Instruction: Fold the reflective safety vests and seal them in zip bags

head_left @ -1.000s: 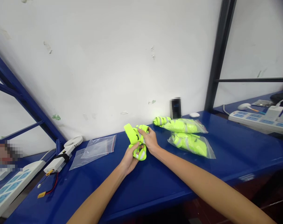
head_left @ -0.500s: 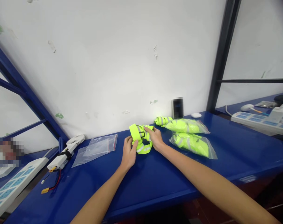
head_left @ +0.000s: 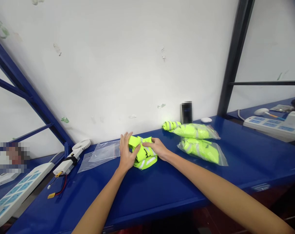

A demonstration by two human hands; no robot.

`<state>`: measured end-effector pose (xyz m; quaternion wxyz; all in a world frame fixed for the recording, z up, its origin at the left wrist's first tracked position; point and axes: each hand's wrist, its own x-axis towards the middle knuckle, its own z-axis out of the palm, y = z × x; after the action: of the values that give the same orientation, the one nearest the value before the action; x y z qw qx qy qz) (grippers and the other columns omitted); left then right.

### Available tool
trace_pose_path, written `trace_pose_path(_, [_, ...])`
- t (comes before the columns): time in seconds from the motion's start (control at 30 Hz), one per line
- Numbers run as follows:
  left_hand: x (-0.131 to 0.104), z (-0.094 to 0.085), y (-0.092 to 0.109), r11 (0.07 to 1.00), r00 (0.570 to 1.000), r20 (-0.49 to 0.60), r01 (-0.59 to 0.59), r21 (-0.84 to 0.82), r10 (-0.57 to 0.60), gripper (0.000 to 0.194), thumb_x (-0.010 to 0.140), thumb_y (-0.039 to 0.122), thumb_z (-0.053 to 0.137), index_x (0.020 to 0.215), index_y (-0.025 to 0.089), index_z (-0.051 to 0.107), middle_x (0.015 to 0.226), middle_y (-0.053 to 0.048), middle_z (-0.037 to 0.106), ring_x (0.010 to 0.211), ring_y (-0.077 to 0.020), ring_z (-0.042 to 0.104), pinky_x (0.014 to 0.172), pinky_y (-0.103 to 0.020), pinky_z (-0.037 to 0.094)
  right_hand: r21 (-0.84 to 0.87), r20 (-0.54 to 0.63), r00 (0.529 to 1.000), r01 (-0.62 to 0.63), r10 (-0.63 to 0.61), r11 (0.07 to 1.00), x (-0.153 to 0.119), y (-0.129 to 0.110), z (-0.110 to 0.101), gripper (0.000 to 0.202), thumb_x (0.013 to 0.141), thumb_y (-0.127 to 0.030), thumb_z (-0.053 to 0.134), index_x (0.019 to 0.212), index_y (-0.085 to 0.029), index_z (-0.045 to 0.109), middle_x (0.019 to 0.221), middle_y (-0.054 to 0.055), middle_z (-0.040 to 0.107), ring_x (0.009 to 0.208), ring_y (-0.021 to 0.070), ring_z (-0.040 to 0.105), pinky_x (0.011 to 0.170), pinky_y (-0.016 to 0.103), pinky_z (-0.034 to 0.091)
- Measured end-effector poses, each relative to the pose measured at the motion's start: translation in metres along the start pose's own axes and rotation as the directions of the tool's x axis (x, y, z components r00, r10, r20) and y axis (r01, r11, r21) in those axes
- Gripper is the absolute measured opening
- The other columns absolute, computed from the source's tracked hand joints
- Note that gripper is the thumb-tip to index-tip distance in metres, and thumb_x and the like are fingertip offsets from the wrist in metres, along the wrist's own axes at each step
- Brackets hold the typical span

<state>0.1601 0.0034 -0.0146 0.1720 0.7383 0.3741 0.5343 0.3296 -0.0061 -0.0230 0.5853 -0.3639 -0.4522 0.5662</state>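
Observation:
A neon yellow reflective strap bundle (head_left: 146,157) with grey stripes and a dark buckle lies on the blue table (head_left: 162,191). At its left side is my left hand (head_left: 128,152), fingers raised and spread, the thumb resting on the strap. My right hand (head_left: 159,149) grips the bundle's right side, thumb on top. Two clear bags (head_left: 203,151) of similar yellow straps lie to the right, one behind the other. A rolled yellow strap (head_left: 171,126) sits beyond them near the wall. Flat clear zip bags (head_left: 102,153) lie left of my left hand.
A white handheld fan (head_left: 81,145) joins a white device with a black band and wires at the left. Power strips (head_left: 23,191) are at both sides. A dark upright box (head_left: 186,112) and a white oval case (head_left: 206,120) stand by the wall.
My left hand has shifted left and up, its fingers opening. The strap bundle is more folded together and its buckle has turned and is partly covered. The view has shifted slightly.

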Motion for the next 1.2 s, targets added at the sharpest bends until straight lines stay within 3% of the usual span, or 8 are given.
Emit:
trace_pose_path(0.17, [0.002,0.003,-0.009,0.801,0.927,0.265,0.364,-0.474,-0.265,0.051,0.080,0.044,0.062,0.123,0.018,0.056,0.119,-0.009,0.064,0.103,-0.0276,0.062,0.084,-0.035,0.049,0.101,0.040,0.998,0.038,-0.042,0.994,-0.007,-0.003,0.008,0.037,0.057,-0.033,0.082,0.085,-0.014,0.067,0.083,0.006,0.073,0.073,0.0221,0.068,0.067,0.031,0.053])
trace_pose_path(0.4, [0.001,0.008,0.015,0.491,0.876,0.355,0.478,-0.729,-0.326,0.066,0.084,0.052,0.051,0.141,0.023,0.038,0.118,-0.008,0.065,0.102,-0.0270,0.063,0.090,-0.040,0.048,0.345,-0.096,0.995,0.036,-0.003,0.938,-0.013,-0.011,0.028,0.037,0.054,-0.029,0.083,0.084,-0.013,0.067,0.084,0.007,0.073,0.077,0.0236,0.068,0.072,0.034,0.053])
trace_pose_path(0.53, [0.002,0.012,0.014,0.423,0.838,0.420,0.541,-0.727,-0.348,0.069,0.085,0.068,0.037,0.137,0.023,0.044,0.122,-0.009,0.063,0.107,-0.0281,0.061,0.093,-0.042,0.046,0.356,-0.116,0.993,0.016,0.027,0.934,-0.011,-0.013,0.028,0.036,0.057,-0.030,0.082,0.085,-0.013,0.067,0.082,0.008,0.073,0.076,0.0246,0.069,0.071,0.034,0.053])
trace_pose_path(0.63, [0.004,0.013,0.001,0.464,0.828,0.419,0.557,-0.689,-0.373,0.064,0.084,0.062,0.047,0.133,0.019,0.049,0.120,-0.010,0.065,0.105,-0.0275,0.062,0.091,-0.040,0.047,0.237,-0.128,0.992,0.027,0.004,0.971,-0.010,-0.010,0.022,0.034,0.058,-0.030,0.081,0.084,-0.014,0.067,0.081,0.007,0.073,0.075,0.0243,0.068,0.069,0.034,0.053])
trace_pose_path(0.77, [0.007,0.006,-0.012,0.623,0.861,0.359,0.509,-0.594,-0.361,0.056,0.076,0.039,0.068,0.127,0.018,0.055,0.116,-0.008,0.066,0.101,-0.0254,0.063,0.087,-0.034,0.047,0.032,-0.089,0.995,0.056,-0.053,0.998,-0.012,-0.005,0.018,0.034,0.061,-0.030,0.078,0.089,-0.014,0.065,0.088,0.007,0.072,0.078,0.0233,0.067,0.069,0.033,0.052])
trace_pose_path(0.97, [0.014,-0.011,-0.012,0.657,0.842,0.375,0.538,-0.528,-0.389,0.055,0.063,0.024,0.076,0.116,0.018,0.063,0.102,-0.005,0.070,0.089,-0.0203,0.064,0.077,-0.027,0.047,-0.329,0.059,0.981,0.193,-0.184,0.925,-0.011,-0.011,0.008,0.030,0.065,-0.031,0.073,0.090,-0.015,0.065,0.087,0.004,0.069,0.080,0.0206,0.063,0.070,0.029,0.049])
trace_pose_path(1.07, [0.015,-0.017,-0.012,0.743,0.861,0.362,0.496,-0.450,-0.357,0.048,0.063,0.027,0.078,0.109,0.018,0.066,0.099,-0.003,0.069,0.084,-0.0171,0.062,0.072,-0.023,0.046,-0.356,0.121,0.988,0.137,-0.100,0.925,-0.010,-0.013,0.003,0.027,0.063,-0.030,0.073,0.084,-0.015,0.064,0.080,0.001,0.067,0.073,0.0179,0.061,0.063,0.027,0.046])
trace_pose_path(1.2, [0.013,-0.021,-0.012,0.841,0.898,0.356,0.390,-0.375,-0.258,0.045,0.069,0.043,0.075,0.105,0.017,0.067,0.089,-0.003,0.068,0.073,-0.0150,0.060,0.063,-0.021,0.045,-0.155,0.229,0.965,-0.095,0.129,0.983,-0.010,-0.011,0.005,0.016,0.062,-0.024,0.070,0.070,-0.015,0.059,0.063,-0.003,0.061,0.055,0.0125,0.056,0.051,0.023,0.041])
